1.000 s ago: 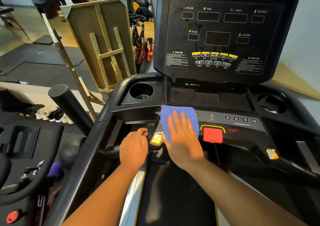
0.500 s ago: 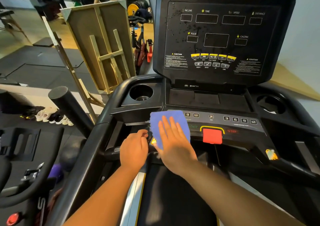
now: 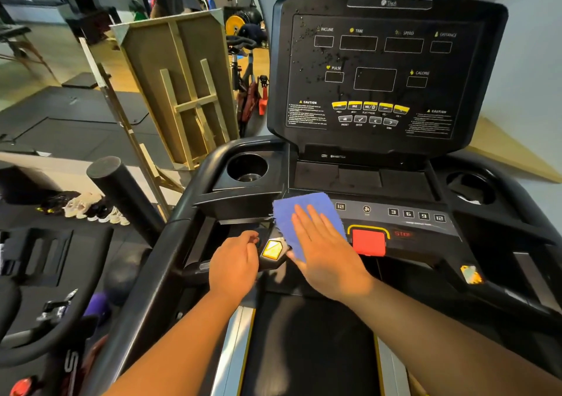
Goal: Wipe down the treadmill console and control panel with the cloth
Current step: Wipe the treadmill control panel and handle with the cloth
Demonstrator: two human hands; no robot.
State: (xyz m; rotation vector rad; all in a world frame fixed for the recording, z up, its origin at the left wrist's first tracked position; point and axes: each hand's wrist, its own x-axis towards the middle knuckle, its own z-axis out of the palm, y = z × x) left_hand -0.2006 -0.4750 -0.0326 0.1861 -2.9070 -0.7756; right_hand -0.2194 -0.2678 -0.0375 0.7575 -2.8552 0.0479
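The black treadmill console [image 3: 386,70] stands upright ahead, its dark display face speckled with droplets. Below it runs the control panel [image 3: 419,222] with number keys and a red stop button [image 3: 369,242]. A blue cloth [image 3: 301,213] lies flat on the panel's left part, just left of the red button. My right hand [image 3: 325,252] presses on the cloth with fingers straight and together, covering its lower half. My left hand [image 3: 234,262] is curled around the left handle bar, next to a yellow pad [image 3: 272,249].
Cup holders sit left [image 3: 247,169] and right [image 3: 470,184] of the console base. A wooden frame [image 3: 179,91] leans to the left behind a black foam post [image 3: 121,192]. Shoes [image 3: 88,207] lie on the floor; another machine [image 3: 36,274] stands at the near left.
My right hand slid the cloth left across the panel, then back right toward the red button. The left hand stayed on the handle.
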